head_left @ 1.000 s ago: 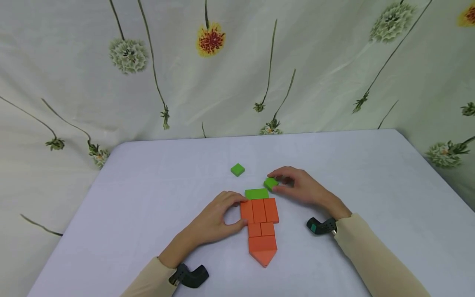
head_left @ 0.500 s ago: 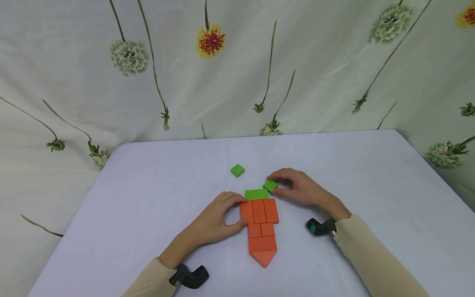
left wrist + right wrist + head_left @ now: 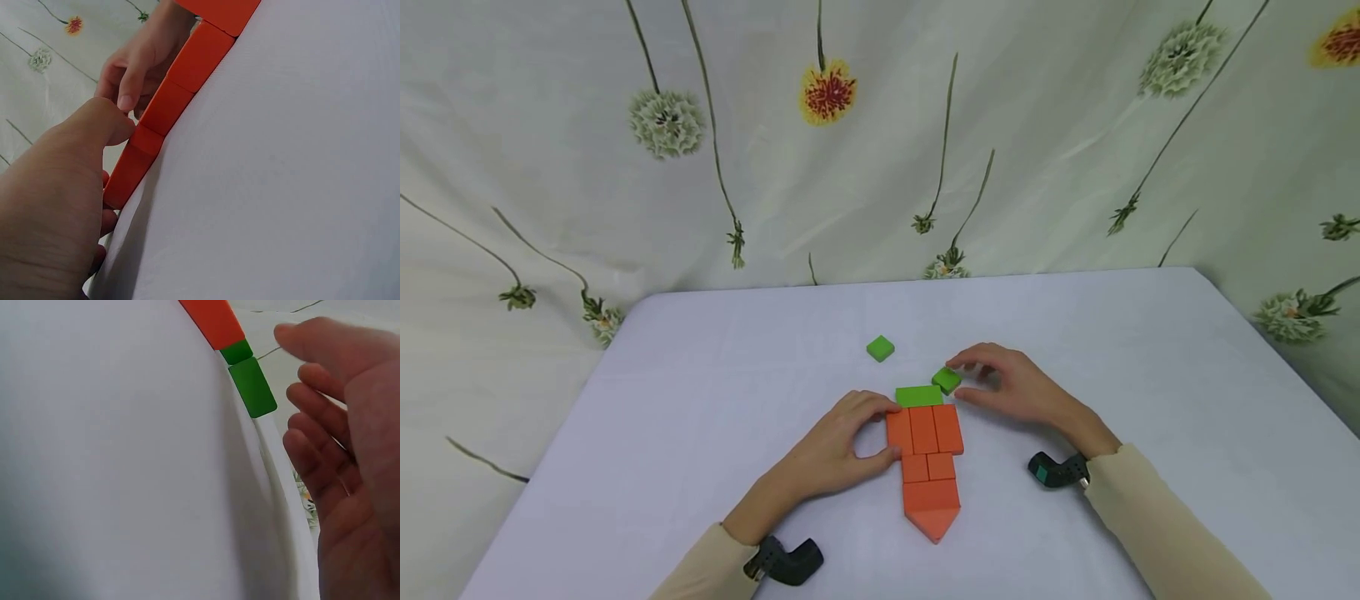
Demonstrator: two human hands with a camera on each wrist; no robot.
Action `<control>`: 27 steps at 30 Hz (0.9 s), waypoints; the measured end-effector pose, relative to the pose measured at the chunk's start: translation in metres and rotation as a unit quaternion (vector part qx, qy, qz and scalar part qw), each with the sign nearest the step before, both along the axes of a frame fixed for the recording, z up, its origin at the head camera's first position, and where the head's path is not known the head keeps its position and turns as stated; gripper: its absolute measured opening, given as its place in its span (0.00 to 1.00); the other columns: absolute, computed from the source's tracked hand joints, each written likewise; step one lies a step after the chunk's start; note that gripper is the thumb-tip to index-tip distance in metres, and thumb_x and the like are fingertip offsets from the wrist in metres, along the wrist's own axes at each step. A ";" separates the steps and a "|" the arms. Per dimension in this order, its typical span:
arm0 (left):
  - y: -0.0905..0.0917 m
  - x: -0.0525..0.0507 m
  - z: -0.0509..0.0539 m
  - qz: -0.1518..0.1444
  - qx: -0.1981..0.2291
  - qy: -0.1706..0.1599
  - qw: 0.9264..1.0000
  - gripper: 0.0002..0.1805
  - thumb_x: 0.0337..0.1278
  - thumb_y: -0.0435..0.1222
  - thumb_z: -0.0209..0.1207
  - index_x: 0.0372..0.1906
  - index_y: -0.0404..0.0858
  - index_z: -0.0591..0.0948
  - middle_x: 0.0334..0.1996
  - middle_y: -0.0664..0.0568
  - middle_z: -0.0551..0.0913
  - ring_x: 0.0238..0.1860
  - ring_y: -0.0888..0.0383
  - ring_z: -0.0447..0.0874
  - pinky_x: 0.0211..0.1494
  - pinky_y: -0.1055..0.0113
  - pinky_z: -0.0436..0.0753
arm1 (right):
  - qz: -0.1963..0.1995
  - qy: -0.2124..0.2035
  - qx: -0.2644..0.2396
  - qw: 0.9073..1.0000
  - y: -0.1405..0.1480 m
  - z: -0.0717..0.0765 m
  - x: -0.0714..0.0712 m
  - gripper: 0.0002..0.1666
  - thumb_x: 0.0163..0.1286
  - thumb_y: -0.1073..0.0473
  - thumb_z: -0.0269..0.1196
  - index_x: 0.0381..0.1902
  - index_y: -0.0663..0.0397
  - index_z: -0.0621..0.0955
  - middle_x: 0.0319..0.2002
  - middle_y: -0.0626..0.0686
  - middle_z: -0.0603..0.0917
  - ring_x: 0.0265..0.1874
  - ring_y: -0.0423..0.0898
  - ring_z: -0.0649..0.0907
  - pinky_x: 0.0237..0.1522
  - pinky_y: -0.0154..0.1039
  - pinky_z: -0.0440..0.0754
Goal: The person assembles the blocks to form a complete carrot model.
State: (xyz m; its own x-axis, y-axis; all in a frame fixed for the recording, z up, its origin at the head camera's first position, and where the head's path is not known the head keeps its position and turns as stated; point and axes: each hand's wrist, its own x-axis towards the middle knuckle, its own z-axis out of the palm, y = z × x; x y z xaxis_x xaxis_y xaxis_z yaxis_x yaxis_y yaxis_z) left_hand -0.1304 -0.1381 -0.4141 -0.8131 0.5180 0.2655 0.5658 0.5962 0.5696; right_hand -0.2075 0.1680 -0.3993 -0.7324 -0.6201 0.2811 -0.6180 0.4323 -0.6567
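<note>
In the head view my left hand [image 3: 831, 446] spans the left tall orange block [image 3: 898, 430], holding it between thumb and fingers at its near and far ends. That block is one of three side by side; two small orange blocks [image 3: 928, 467] and an orange pointed block [image 3: 932, 504] lie nearer me. A green rectangular block [image 3: 919, 397] lies flat along their far end. At its right corner sits a small green block [image 3: 947, 380], turned like a diamond. My right hand [image 3: 1011, 387] is just right of it; the right wrist view shows its fingers apart from the green block [image 3: 253, 387].
A second small green block [image 3: 881, 348] lies farther back, left of the right hand. Everything rests on a white-covered table [image 3: 685, 375]. Behind it hangs a flower-printed cloth [image 3: 880, 167]. Each wrist wears a black strap device [image 3: 793, 561].
My right hand has let go of the small green block and drawn slightly right, after the block shifted a little toward the green rectangle. The left hand stays in place.
</note>
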 end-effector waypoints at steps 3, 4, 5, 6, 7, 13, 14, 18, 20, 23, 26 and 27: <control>0.000 0.000 0.000 0.001 0.000 -0.002 1.000 0.26 0.59 0.46 0.70 0.62 0.45 0.80 0.58 0.59 0.80 0.55 0.63 0.75 0.60 0.61 0.81 | 0.028 -0.043 -0.007 0.999 0.002 0.002 0.005 0.23 0.62 0.58 0.76 0.55 0.49 0.85 0.47 0.45 0.87 0.42 0.43 0.83 0.46 0.36 0.84; 0.001 0.000 0.000 0.001 0.000 -0.003 1.000 0.26 0.59 0.46 0.70 0.62 0.45 0.80 0.58 0.59 0.80 0.55 0.63 0.75 0.60 0.61 0.81 | 0.037 -0.058 -0.006 0.998 0.002 0.002 0.007 0.23 0.61 0.57 0.77 0.55 0.48 0.85 0.46 0.44 0.87 0.41 0.43 0.83 0.46 0.36 0.84; 0.001 0.000 -0.001 0.001 0.001 -0.005 1.000 0.26 0.59 0.46 0.70 0.62 0.45 0.80 0.58 0.59 0.80 0.56 0.63 0.74 0.60 0.61 0.81 | 0.044 -0.070 -0.002 0.997 0.003 0.001 0.008 0.24 0.61 0.55 0.78 0.55 0.47 0.85 0.46 0.43 0.87 0.41 0.42 0.83 0.46 0.35 0.84; 0.001 -0.001 -0.001 0.002 0.000 -0.005 1.000 0.26 0.59 0.46 0.70 0.62 0.46 0.80 0.58 0.59 0.80 0.56 0.63 0.74 0.60 0.61 0.81 | 0.049 -0.081 0.002 0.996 0.003 0.001 0.010 0.25 0.60 0.53 0.78 0.55 0.46 0.85 0.46 0.43 0.86 0.41 0.42 0.83 0.46 0.35 0.83; 0.001 -0.001 -0.001 0.003 0.000 -0.005 1.000 0.26 0.59 0.46 0.70 0.61 0.46 0.80 0.58 0.60 0.80 0.55 0.64 0.74 0.60 0.62 0.81 | 0.049 -0.090 0.008 0.995 0.004 0.001 0.012 0.27 0.59 0.51 0.79 0.56 0.44 0.84 0.45 0.42 0.86 0.41 0.42 0.82 0.46 0.35 0.83; 0.001 -0.001 -0.003 0.004 0.008 0.005 1.000 0.26 0.58 0.46 0.71 0.60 0.46 0.81 0.57 0.60 0.80 0.55 0.64 0.74 0.60 0.62 0.81 | 0.039 -0.108 0.032 0.993 0.004 -0.004 0.018 0.30 0.55 0.44 0.81 0.55 0.35 0.84 0.44 0.39 0.84 0.43 0.40 0.81 0.48 0.35 0.81; 0.001 -0.001 -0.003 0.004 0.013 0.006 1.000 0.25 0.58 0.45 0.71 0.60 0.46 0.81 0.56 0.60 0.80 0.54 0.64 0.75 0.59 0.62 0.81 | 0.039 -0.107 0.032 0.993 0.005 -0.004 0.019 0.29 0.55 0.44 0.81 0.54 0.35 0.84 0.44 0.39 0.84 0.43 0.40 0.81 0.48 0.35 0.81; 0.001 -0.001 0.000 0.016 0.033 -0.011 0.999 0.23 0.59 0.43 0.71 0.59 0.47 0.81 0.54 0.62 0.79 0.51 0.65 0.75 0.55 0.65 0.81 | 0.042 -0.105 0.030 0.993 0.005 -0.004 0.021 0.29 0.56 0.45 0.80 0.55 0.38 0.85 0.45 0.40 0.84 0.44 0.41 0.81 0.49 0.35 0.81; 0.001 -0.003 0.003 0.033 0.041 -0.015 0.998 0.22 0.60 0.42 0.70 0.59 0.47 0.81 0.52 0.62 0.79 0.49 0.65 0.75 0.52 0.66 0.81 | 0.042 -0.107 0.029 0.993 0.005 -0.004 0.021 0.29 0.56 0.45 0.80 0.55 0.38 0.85 0.46 0.40 0.84 0.44 0.41 0.80 0.49 0.35 0.81; 0.002 -0.007 0.010 0.071 0.043 -0.011 0.996 0.22 0.61 0.42 0.69 0.60 0.45 0.81 0.53 0.59 0.80 0.48 0.63 0.76 0.51 0.63 0.81 | 0.042 -0.107 0.030 0.993 0.004 -0.003 0.020 0.29 0.56 0.45 0.80 0.55 0.39 0.85 0.46 0.40 0.84 0.44 0.41 0.80 0.50 0.35 0.81; 0.002 -0.015 0.015 0.118 0.038 -0.002 0.992 0.23 0.62 0.43 0.69 0.61 0.41 0.81 0.54 0.54 0.82 0.48 0.59 0.78 0.50 0.59 0.82 | 0.042 -0.104 0.034 0.993 0.004 -0.004 0.019 0.29 0.56 0.45 0.80 0.55 0.38 0.85 0.46 0.40 0.84 0.44 0.41 0.80 0.50 0.35 0.81; 0.001 -0.018 0.016 0.133 0.038 0.000 0.990 0.23 0.62 0.42 0.69 0.60 0.40 0.81 0.54 0.52 0.82 0.48 0.57 0.78 0.50 0.59 0.81 | 0.042 -0.102 0.037 0.993 0.003 -0.004 0.019 0.29 0.56 0.45 0.80 0.55 0.38 0.85 0.46 0.39 0.84 0.44 0.41 0.80 0.50 0.35 0.81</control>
State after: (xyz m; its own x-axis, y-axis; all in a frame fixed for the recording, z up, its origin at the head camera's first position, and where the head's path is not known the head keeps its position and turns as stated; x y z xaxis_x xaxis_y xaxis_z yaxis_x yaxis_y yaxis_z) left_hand -0.1485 -0.1369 -0.3983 -0.9179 0.2645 0.2958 0.3950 0.6794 0.6184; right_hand -0.1886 0.1715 -0.4034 -0.7140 -0.6952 0.0835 -0.5108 0.4356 -0.7412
